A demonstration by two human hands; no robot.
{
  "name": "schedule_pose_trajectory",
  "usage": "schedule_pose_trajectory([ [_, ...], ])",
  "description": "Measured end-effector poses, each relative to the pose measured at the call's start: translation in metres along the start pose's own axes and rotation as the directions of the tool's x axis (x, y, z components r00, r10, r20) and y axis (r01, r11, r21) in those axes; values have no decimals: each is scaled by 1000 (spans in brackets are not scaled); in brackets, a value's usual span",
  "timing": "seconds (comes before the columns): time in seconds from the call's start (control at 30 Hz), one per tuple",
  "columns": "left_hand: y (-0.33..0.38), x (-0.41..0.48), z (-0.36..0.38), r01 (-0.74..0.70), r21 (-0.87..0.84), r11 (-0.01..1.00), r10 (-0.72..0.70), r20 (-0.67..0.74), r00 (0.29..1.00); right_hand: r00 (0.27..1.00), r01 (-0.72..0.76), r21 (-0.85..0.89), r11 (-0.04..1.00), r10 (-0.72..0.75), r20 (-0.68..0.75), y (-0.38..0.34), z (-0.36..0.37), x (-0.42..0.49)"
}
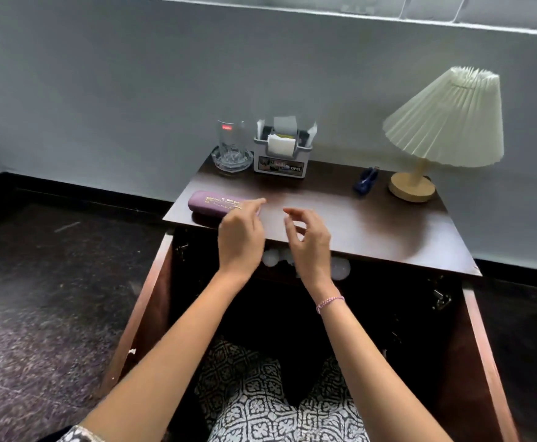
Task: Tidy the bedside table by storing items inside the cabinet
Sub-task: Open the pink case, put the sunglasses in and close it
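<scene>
A dark wooden bedside table (pixel 340 218) stands against the wall with both cabinet doors swung open below. A purple case (pixel 211 201) with gold lettering lies at the front left of the top. My left hand (pixel 240 237) hovers at its right end, fingers apart and empty, index fingertip just over the case. My right hand (pixel 308 240) hovers beside it over the front edge, fingers curled loosely, holding nothing. Pale round objects (pixel 340 267) show inside the dark cabinet under the top.
At the back left stand a glass (pixel 229 138) in a glass ashtray (pixel 232 161) and a grey tissue holder (pixel 282 151). A small blue object (pixel 366 180) and a pleated lamp (pixel 436 132) occupy the right. Open doors (pixel 146 301) flank my knees.
</scene>
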State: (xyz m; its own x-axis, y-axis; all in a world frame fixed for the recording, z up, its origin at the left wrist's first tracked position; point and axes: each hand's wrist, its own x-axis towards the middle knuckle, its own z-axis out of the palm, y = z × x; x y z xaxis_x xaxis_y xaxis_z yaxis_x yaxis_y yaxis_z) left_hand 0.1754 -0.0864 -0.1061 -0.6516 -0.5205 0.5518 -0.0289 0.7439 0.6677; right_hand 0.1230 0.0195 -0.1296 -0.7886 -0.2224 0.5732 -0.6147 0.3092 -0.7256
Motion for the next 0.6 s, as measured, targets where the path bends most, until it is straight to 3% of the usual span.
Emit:
schedule_pose_trajectory([
  [0.1, -19, 21, -11, 97, 68, 993, -95, -35, 995, 960, 8, -115, 993, 24, 278, -2, 25, 13],
  [0.17, -29, 31, -15, 185, 105, 977, -183, -24, 983, 931, 10, -155, 988, 47, 362, -2, 39, 17],
  [0.37, -54, 53, -22, 402, 128, 907, -403, -17, 915, 907, -29, -178, 984, 101, 409, 1, 61, 25],
  [0.6, -64, 59, -20, 474, 111, 873, -474, -25, 880, 920, 3, -156, 988, 58, 387, 3, 64, 30],
])
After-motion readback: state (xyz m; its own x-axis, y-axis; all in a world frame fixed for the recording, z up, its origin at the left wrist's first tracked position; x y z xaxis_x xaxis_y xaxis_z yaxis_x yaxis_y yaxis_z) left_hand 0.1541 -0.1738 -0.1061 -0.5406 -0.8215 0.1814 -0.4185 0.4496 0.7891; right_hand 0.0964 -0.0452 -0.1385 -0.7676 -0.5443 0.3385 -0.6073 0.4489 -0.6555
